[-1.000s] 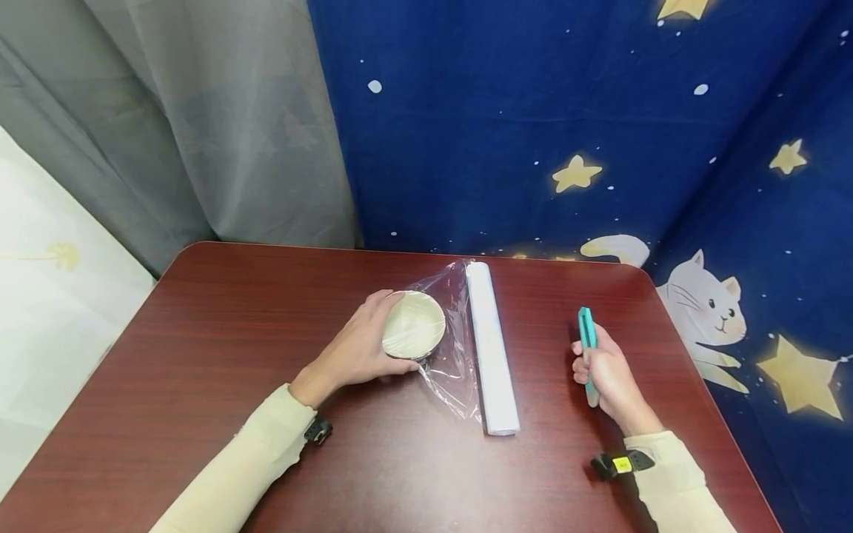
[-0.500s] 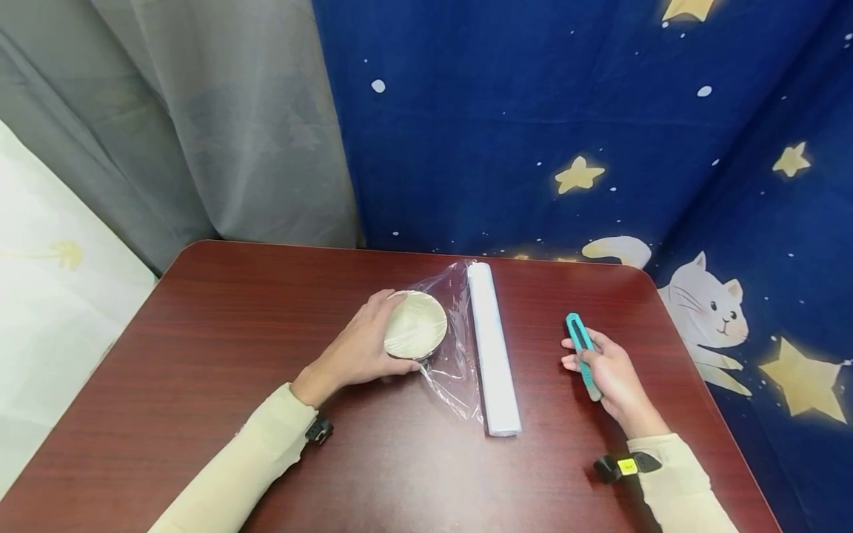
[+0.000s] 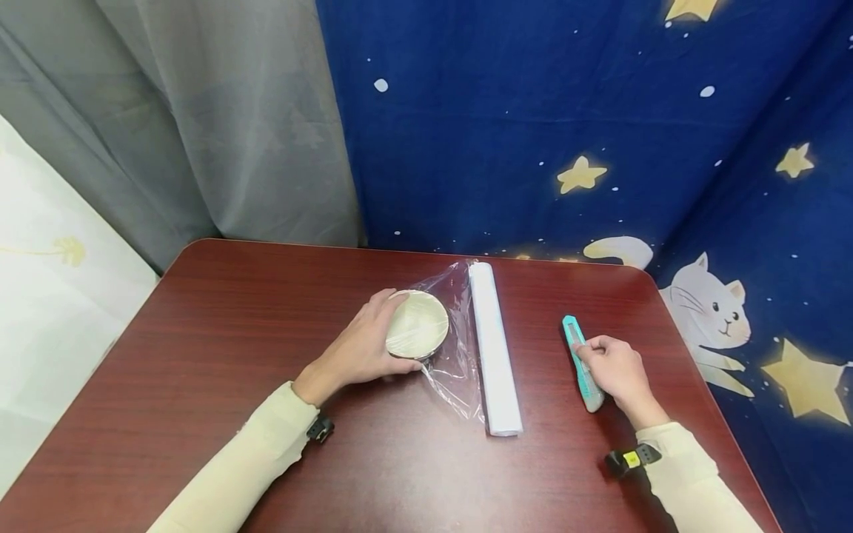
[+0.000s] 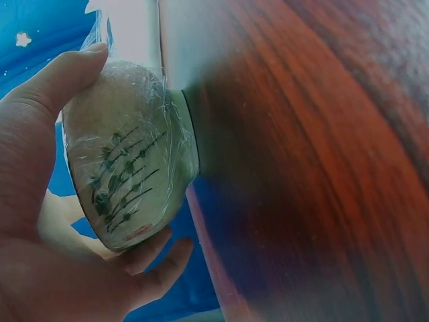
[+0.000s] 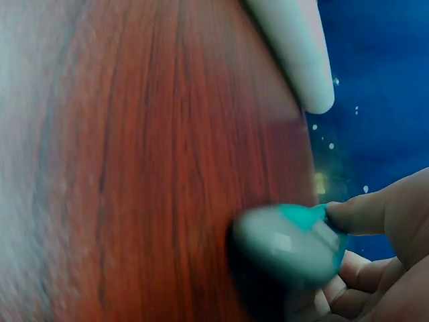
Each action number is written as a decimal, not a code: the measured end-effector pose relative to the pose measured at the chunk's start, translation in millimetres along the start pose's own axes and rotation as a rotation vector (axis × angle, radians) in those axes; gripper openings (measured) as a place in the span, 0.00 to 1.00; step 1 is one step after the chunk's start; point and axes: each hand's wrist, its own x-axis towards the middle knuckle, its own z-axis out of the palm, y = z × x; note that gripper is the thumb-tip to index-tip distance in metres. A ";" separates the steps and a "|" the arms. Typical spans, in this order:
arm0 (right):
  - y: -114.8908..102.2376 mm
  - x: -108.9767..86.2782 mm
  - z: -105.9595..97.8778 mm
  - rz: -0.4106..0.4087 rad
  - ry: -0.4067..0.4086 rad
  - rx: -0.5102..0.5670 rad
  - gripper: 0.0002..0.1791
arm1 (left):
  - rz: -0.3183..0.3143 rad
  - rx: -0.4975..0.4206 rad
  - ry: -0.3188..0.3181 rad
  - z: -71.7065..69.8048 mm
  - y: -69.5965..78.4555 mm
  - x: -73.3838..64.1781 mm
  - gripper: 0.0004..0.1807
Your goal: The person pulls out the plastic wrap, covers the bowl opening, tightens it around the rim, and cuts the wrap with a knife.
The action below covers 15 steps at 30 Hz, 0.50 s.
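My left hand (image 3: 356, 348) grips a pale round bowl (image 3: 417, 324) on the table, fingers at its far side and thumb at the near side. Clear cling film (image 3: 458, 370) stretches over its top and runs right to a white roll of cling film (image 3: 495, 355). A dark plant pattern marks the bowl's side (image 4: 127, 174) in the left wrist view. To the right of the roll, my right hand (image 3: 616, 370) pinches a turquoise and grey box cutter (image 3: 585, 385) between thumb and fingers, low over the table. Whether the cutter touches the tabletop I cannot tell.
The dark red wooden table (image 3: 233, 333) has rounded back corners. A blue curtain (image 3: 506, 133) with stars and a cat hangs behind it, beside a grey curtain (image 3: 266, 126). A camera sits on each wrist.
My right hand has turned over from palm-up to back-up and lowered the box cutter, its front end swinging left. The left hand, bowl and roll stay in place.
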 end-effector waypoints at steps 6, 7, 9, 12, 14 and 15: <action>4.5 2.8 -1.8 0.005 0.008 -0.013 0.25 | 0.017 0.004 0.002 -0.2 0.5 -0.1 0.66; 5.4 3.6 -1.8 0.003 0.009 -0.013 0.25 | 0.019 0.004 0.003 -0.3 0.5 0.0 0.66; 6.8 4.9 -1.5 0.000 0.014 -0.015 0.25 | 0.025 0.003 0.006 -0.6 0.6 0.3 0.66; 8.7 6.9 -1.3 -0.011 0.023 -0.026 0.25 | 0.028 0.000 0.006 -0.7 0.1 0.6 0.65; 9.6 8.1 -1.8 -0.015 0.023 -0.026 0.25 | 0.028 0.001 0.005 -0.7 -0.2 0.7 0.65; 9.9 8.5 -2.3 -0.014 0.019 -0.025 0.25 | 0.027 0.001 0.004 -0.7 -0.4 0.7 0.65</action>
